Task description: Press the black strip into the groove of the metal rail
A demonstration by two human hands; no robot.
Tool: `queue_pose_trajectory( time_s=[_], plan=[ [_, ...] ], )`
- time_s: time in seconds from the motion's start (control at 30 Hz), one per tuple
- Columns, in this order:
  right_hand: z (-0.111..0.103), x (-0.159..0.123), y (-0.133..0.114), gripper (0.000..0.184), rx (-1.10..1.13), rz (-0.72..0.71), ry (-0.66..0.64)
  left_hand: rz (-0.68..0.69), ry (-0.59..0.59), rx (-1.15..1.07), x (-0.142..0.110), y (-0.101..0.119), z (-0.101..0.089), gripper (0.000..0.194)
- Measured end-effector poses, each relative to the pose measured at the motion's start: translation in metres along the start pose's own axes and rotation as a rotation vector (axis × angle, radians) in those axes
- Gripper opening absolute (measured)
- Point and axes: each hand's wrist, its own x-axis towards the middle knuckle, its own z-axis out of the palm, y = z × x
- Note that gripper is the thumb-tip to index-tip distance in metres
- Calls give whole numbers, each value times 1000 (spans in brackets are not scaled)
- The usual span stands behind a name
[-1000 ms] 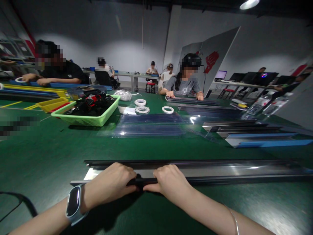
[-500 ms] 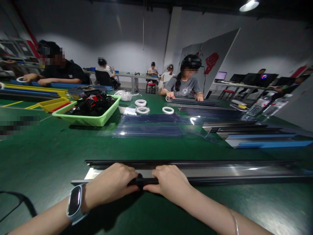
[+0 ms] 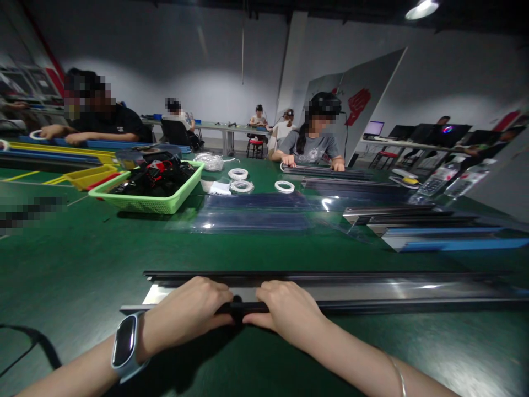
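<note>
"Two grips, close together: why?"

"Left hand [image 3: 194, 303] and right hand [image 3: 289, 309] clasp the near edge of a black-edged metal channel [image 3: 372, 289], fingers over, thumbs nearside, apparently steadying or pressing it as it lies lengthwise across a green worktable [image 3: 103, 253]."

A workshop or assembly room is shown. Long metal channels [image 3: 413, 289] are laid along the near edge and toward the right edge of a big green table [image 3: 136, 248], with rolls of white tape [image 3: 285, 187] and a green basket [image 3: 151, 203] of dark parts beyond them. Workers are seated around the table and at a gray bench [image 3: 215, 126] behind it. Computer screens [image 3: 374, 128] are lined up on a desk along the right, against plain gray walls [image 3: 198, 55].
</note>
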Motion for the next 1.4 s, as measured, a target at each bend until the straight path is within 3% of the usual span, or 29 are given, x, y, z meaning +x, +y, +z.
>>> queue_pose_trajectory(
  time_s=[0.5, 0.8, 1.4],
  plan=[
    [1, 0, -2, 46, -57, 17, -29, -2, -20, -41, -1, 0, -2, 7],
    [3, 0, 3, 31, 49, -129, 79, -8, 7, 6, 0, 7, -4, 16],
    [7, -2, 1, 29, 25, -103, 63, 25, 12, 18, 1, 8, -3, 14]
  ],
)
